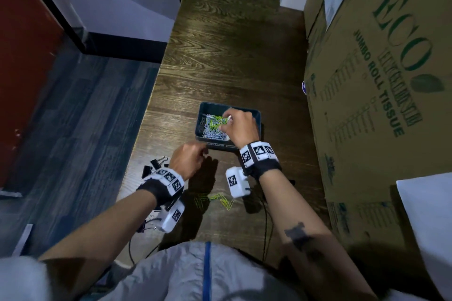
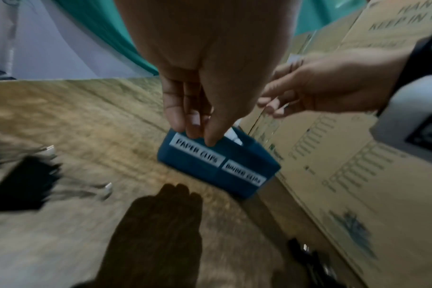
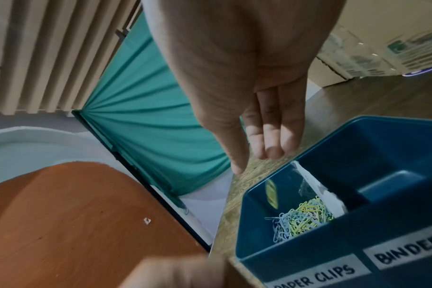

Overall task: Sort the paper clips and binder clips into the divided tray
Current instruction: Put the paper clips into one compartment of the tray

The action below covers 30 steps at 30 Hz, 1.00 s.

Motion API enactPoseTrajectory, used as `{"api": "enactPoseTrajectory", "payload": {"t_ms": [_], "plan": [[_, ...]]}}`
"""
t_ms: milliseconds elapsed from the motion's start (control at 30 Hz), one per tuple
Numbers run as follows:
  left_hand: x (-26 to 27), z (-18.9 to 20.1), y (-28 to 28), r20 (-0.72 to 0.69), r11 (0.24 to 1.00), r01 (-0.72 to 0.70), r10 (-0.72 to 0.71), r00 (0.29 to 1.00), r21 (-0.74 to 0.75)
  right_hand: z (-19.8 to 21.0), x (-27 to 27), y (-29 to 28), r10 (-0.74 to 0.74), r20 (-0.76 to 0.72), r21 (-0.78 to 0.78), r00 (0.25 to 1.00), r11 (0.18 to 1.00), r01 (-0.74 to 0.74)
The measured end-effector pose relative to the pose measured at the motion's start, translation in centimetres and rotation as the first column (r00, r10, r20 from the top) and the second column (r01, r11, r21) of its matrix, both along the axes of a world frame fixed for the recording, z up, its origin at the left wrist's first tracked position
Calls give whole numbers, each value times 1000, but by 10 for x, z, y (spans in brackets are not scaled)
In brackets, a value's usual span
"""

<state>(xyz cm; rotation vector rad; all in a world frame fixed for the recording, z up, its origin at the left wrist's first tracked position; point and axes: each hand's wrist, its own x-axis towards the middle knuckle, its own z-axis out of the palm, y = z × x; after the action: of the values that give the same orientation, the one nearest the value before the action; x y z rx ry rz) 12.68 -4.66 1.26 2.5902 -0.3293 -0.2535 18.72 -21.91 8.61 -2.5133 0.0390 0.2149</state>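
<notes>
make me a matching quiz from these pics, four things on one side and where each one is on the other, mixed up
Things:
1. pile of paper clips
2. black binder clips
3. loose yellow paper clips
4. right hand

Places:
A. on the table, left of the left hand
B. above the tray
C. inside the tray section labelled PAPER CLIPS
D. on the table between the two forearms

Pairs: 1-C, 2-A, 3-D, 4-B
</notes>
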Motion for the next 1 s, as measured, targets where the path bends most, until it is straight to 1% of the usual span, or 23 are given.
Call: {"api": "enactPoseTrajectory", "payload": {"t_ms": [33, 100, 133, 200, 300, 367, 400, 467, 567, 633, 733, 833, 900, 1000], "plan": [[-10, -8, 5, -56, 999, 10, -9, 998, 35, -2, -3, -1, 2, 16, -6, 1000, 1000, -2], [-30, -23, 15, -182, 991, 59, -37, 983, 120, -15, -19, -4, 12, -3, 9, 1000, 1000, -12], [-40, -29, 20, -250, 985, 89, -50, 967, 145, -28, -30, -6, 31, -43, 19, 999, 999, -31], [-58, -40, 28, -347, 979, 130, -67, 935, 160, -57, -59, -13, 80, -174, 1, 982, 997, -81], [-81, -50, 34, -368, 983, 130, -74, 927, 132, -102, -104, -27, 94, -394, -105, 914, 984, -146], [-91, -55, 34, -365, 984, 135, -86, 927, 113, -116, -128, -33, 112, -478, -137, 871, 970, -200], [-94, -56, 33, -363, 984, 141, -93, 927, 107, -121, -136, -34, 133, -496, -142, 858, 963, -231], [-94, -59, 28, -348, 985, 143, -103, 932, 92, -125, -148, -33, 152, -489, -145, 859, 957, -252], [-91, -57, 14, -335, 991, 99, -64, 940, 87, -133, -156, -24, 110, -459, -168, 882, 964, -207], [-89, -56, 5, -330, 990, 79, -35, 943, 121, -137, -157, -16, 84, -439, -165, 894, 971, -173], [-84, -58, -1, -319, 988, 94, -50, 947, 125, -144, -156, -9, 104, -402, -101, 910, 982, -157], [-84, -61, 5, -295, 996, 79, -64, 953, 40, -150, -156, -19, 112, -372, -2, 922, 993, -121], [-87, -63, 12, -265, 994, 111, -102, 959, 18, -155, -158, -31, 176, -388, 39, 905, 984, -174], [-93, -71, 15, -275, 974, 215, -188, 943, 71, -166, -161, -42, 243, -439, -11, 865, 961, -275]]}}
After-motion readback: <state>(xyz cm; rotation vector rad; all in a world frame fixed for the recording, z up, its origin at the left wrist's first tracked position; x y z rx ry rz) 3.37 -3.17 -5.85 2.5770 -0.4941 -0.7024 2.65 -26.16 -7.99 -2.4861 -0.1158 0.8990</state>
